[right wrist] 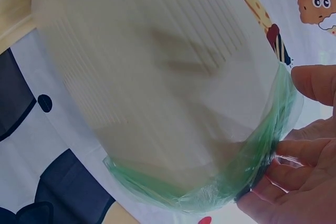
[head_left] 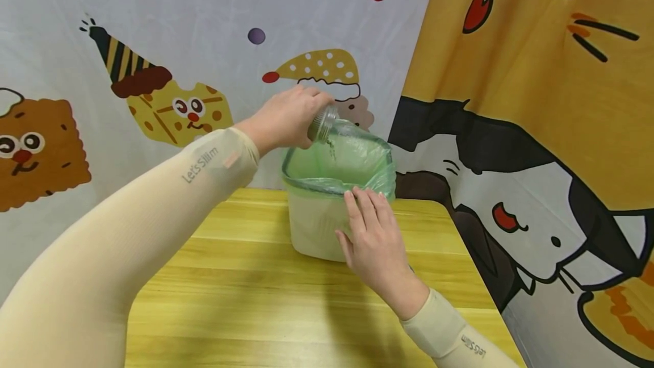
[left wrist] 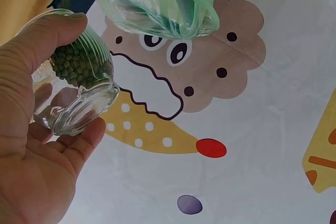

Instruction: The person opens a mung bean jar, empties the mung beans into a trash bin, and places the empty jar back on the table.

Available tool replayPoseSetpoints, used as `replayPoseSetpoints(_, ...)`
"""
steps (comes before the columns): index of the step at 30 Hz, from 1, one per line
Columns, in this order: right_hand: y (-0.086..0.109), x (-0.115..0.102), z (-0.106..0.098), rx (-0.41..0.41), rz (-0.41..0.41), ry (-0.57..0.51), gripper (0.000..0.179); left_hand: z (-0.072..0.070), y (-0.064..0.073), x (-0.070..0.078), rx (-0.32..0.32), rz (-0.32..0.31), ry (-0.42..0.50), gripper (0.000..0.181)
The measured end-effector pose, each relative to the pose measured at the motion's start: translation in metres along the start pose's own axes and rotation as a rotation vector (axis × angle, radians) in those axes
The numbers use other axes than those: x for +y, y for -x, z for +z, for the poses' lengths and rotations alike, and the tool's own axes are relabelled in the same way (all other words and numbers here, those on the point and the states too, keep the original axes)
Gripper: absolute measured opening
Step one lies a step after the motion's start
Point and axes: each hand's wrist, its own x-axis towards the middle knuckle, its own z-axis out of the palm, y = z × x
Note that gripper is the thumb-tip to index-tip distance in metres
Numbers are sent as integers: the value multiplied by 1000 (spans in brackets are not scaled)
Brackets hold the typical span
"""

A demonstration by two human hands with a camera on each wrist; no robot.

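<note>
My left hand (head_left: 288,118) grips a ribbed, transparent glass (head_left: 323,124), tipped so its mouth points down over the bin. Small green mung beans (head_left: 332,151) drop from the mouth, while more beans (left wrist: 77,65) lie inside the glass in the left wrist view. Below stands a pale plastic bin (head_left: 314,223), lined with a green bag (head_left: 352,161) folded over its rim. At the bin's near right side my right hand (head_left: 375,240) lays its extended fingers against the rim and bag edge. Dark banding shows along that rim.
The bin stands on a yellow wood-grain table (head_left: 245,300), near its back edge. Behind hangs a white cloth (head_left: 204,10) printed with cartoon food. A yellow cloth (head_left: 526,72) with cartoon animals hangs along the right side.
</note>
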Motion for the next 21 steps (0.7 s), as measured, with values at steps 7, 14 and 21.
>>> replayPoseSetpoints(7,1,-1,-1,-14,4,0,84,0,-1,0,1,13,-39,89)
replayPoseSetpoints(14,1,-2,-3,-10,-4,6,85,-2,-2,3,7,27,-72,88)
replayPoseSetpoints(21,2,-1,-4,-8,-13,10,84,-3,-2,6,-5,32,-95,87)
